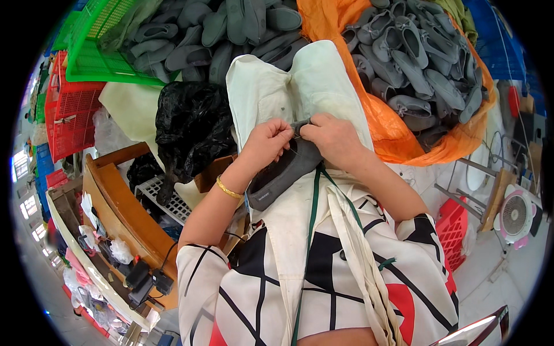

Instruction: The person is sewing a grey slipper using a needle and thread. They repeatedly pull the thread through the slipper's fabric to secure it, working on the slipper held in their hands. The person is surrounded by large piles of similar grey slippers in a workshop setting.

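Note:
A dark grey cloth shoe [284,173] rests on my lap over a white apron, its heel end toward me and its opening facing up. My right hand [332,138] pinches the strap or upper edge of the shoe at its far end. Beside it, my left hand [268,141] is closed, thumb and fingertips pressed together close to that edge. What sits between the left fingertips is too small to make out, though a thin line, perhaps thread, shows just below them. The left hand and forearm partly cover the shoe's left side.
Ahead, a green crate [92,63] stands by a heap of grey shoes [231,29]. An orange sack [398,135] at the right holds many more. At my left are a black plastic bag [193,124] and a wooden table [124,202]. A fan [515,213] stands far right.

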The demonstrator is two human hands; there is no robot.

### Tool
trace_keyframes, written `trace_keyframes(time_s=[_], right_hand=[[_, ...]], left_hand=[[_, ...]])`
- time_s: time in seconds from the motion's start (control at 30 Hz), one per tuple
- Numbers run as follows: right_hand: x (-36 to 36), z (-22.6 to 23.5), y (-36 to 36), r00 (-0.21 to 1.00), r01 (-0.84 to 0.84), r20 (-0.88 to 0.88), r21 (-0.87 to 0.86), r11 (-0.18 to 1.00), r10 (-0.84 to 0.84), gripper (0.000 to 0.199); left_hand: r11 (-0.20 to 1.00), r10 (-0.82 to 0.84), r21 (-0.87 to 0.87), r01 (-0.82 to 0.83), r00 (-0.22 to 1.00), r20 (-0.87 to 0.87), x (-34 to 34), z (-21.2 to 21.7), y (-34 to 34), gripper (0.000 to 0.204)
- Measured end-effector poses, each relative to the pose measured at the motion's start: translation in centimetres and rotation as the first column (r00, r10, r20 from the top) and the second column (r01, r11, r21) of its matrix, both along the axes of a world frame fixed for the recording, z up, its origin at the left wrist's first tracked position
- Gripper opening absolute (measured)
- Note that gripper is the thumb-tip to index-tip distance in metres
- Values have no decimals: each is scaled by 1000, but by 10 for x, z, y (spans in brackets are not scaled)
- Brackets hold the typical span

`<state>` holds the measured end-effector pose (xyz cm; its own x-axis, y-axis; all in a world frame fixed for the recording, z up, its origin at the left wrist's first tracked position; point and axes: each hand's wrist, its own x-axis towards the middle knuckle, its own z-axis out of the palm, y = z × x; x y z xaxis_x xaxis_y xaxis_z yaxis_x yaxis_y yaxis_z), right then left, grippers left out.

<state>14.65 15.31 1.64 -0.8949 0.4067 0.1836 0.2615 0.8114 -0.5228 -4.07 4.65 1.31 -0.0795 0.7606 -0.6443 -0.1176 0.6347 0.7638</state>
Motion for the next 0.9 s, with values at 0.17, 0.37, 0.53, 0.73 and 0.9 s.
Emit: trace_keyframes(time_s=[0.17,0.37,0.53,0.73,0.9], right_hand=[[-6,-20,-10,973,52,-200,-283,958,-113,8],[15,-3,9,779,89,43,-995,41,-625,11],[84,-24,58,445,-180,21,-977,-113,-895,9],[128,-42,69,340,-233,64,-961,-150,-938,7],[131,-42,62,333,-284,64,-945,-165,-941,8]], left_hand=[[998,-14,65,8,996,91,6,-11,-2,10],[952,-72,275,137,970,-232,16,-10,-9,12],[912,-90,329,247,900,-426,20,4,-9,10],[812,-41,408,417,739,-672,24,9,-9,6],[667,111,389,636,431,-895,26,9,-4,7]])
